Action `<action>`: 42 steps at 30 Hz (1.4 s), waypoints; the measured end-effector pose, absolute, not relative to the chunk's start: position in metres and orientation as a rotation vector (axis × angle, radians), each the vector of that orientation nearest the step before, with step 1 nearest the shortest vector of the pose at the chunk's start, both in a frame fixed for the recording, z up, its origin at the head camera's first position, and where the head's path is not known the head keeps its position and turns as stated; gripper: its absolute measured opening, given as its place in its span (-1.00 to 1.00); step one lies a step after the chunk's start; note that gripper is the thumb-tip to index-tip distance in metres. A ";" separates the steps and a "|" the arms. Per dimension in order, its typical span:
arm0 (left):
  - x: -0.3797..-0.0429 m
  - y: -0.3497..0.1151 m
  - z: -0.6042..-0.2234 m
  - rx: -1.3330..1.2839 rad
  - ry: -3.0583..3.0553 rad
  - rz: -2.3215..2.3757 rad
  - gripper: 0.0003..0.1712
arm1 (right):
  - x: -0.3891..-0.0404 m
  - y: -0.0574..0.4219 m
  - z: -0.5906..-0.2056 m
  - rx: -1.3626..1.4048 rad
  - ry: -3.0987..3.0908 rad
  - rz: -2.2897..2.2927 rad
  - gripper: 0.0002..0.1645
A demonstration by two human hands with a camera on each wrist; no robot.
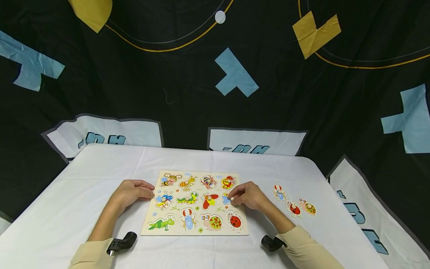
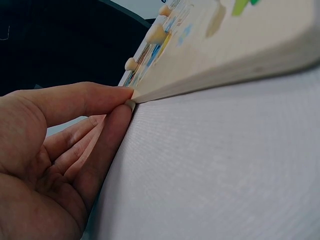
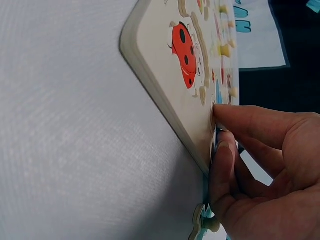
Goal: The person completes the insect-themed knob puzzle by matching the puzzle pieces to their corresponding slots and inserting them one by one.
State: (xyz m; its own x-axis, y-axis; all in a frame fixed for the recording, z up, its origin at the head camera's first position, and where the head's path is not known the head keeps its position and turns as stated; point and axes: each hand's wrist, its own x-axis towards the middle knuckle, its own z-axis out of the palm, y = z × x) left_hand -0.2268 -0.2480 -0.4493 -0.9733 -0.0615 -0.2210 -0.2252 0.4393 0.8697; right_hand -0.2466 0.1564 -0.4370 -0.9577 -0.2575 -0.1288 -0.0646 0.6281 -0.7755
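Note:
A wooden insect puzzle board lies flat on the table, with knobbed pieces in several of its places. My left hand pinches the board's left edge between thumb and finger, as the left wrist view shows. Over the board's right side, my right hand pinches a blue-winged insect piece at its place in the middle row. The fingers hide part of that piece, and I cannot tell whether it sits fully in its recess. Below it, the printed ladybug shows no knob.
Right of the board lie three loose pieces: a blue beetle, a ladybug and a snail. A white cloth covers the table. Behind it hangs a black curtain with blue and yellow shapes.

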 end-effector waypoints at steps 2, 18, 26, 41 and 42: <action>-0.226 -0.248 -0.449 -0.257 2.530 1.563 -0.58 | -0.247 0.157 -0.437 -0.279 2.624 -1.237 -0.83; -0.226 -0.246 -0.447 -0.272 2.547 1.532 -0.57 | -0.248 0.170 -0.432 -0.332 2.651 -1.228 -0.74; -0.225 -0.247 -0.447 -0.257 2.539 1.543 -0.57 | -0.250 0.185 -0.427 -0.257 2.660 -1.295 -0.74; -0.226 -0.247 -0.448 -0.274 2.534 1.547 -0.56 | -0.250 0.215 -0.427 -0.114 2.769 -1.240 -0.73; -0.226 -0.247 -0.448 -0.274 2.537 1.540 -0.56 | -0.250 0.216 -0.428 -0.105 2.777 -1.233 -0.74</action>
